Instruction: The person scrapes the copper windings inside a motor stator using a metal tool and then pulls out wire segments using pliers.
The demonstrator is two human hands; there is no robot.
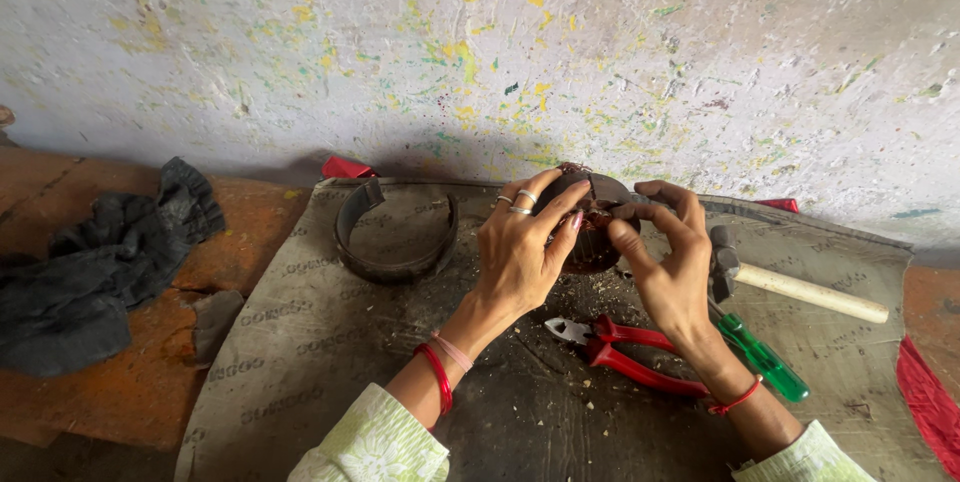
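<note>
Both hands' fingers grasp a dark round part; red pliers, hammer, screwdriver lie beside.

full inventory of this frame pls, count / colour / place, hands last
round metal part: 1, dark rusty brown, held over the mat between both hands
pliers: 1, red handles, on the mat below the hands
screwdriver: 1, green handle, on the mat beside the right wrist
hammer: 1, dark head, pale wooden handle, on the mat at right
metal ring: 1, dark, open band, on the mat at left
mat: 1, grey, printed, dirty, over the floor
cloth: 1, black, crumpled, on the orange floor at left
red scraps: several, at the mat's edges
wall: whitish, paint-flecked
left hand: rings, red bangle, grips the part
right hand: red thread, fingers on the part
</note>
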